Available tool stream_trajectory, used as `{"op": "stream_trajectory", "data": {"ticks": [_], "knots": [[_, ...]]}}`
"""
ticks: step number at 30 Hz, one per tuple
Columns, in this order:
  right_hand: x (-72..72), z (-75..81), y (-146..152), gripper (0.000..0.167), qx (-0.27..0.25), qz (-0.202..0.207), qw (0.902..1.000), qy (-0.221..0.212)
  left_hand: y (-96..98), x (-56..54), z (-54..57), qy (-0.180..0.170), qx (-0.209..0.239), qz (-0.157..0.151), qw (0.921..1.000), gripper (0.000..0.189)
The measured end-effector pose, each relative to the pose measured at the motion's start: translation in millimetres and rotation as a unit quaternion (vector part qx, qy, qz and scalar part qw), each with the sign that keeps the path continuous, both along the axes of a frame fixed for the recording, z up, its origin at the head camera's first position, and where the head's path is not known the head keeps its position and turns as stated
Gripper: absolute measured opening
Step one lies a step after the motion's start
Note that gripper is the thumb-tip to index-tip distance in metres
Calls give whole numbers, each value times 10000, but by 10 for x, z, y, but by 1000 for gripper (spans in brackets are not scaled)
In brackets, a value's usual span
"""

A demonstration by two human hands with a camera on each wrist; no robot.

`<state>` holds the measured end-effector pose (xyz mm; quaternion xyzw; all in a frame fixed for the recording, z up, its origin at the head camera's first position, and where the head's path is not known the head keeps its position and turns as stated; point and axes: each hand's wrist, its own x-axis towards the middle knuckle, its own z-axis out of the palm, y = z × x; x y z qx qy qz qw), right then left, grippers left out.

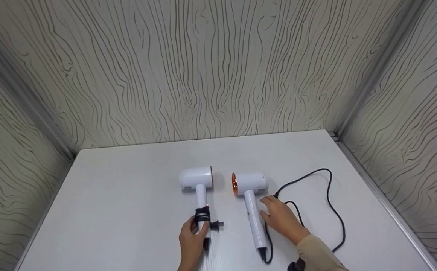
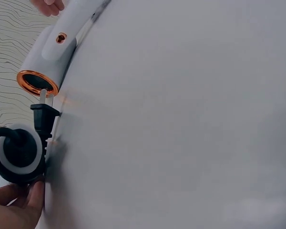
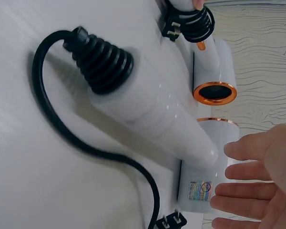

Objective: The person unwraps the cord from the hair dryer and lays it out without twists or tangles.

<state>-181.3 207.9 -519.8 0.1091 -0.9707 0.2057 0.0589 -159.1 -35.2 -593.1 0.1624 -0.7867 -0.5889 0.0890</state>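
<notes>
Two white hair dryers lie on the white table with their copper-rimmed ends facing each other. My left hand (image 1: 192,242) grips the handle of the left hair dryer (image 1: 195,177), whose black cord (image 1: 202,214) is wound round that handle. A plug (image 1: 215,225) sticks out from the coil, its prongs showing in the left wrist view. Beside the handle of the right hair dryer (image 1: 251,182) is my right hand (image 1: 282,218). Its fingers (image 3: 245,191) are spread and hold nothing in the right wrist view.
The right dryer's black cord (image 1: 329,195) loops loosely across the right of the table (image 1: 128,210). Its plug (image 3: 174,220) lies near that dryer's body. Wood-patterned panels (image 1: 203,75) stand behind and on both sides.
</notes>
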Motion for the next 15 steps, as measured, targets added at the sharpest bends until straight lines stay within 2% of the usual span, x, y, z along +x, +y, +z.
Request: {"op": "stream_trajectory", "data": {"ticks": [4,9,15], "knots": [[49,7,-151,28,-160,337,9993,17,-12,7,9,-30,16,-12,10000,57],[93,-34,-344,28,-484,821,9954,-120,-42,-7,24,-106,-46,-194,9997,59],[125,-148,-563,30,-817,953,9906,-552,-96,-8,72,-213,195,-394,9988,56]]}}
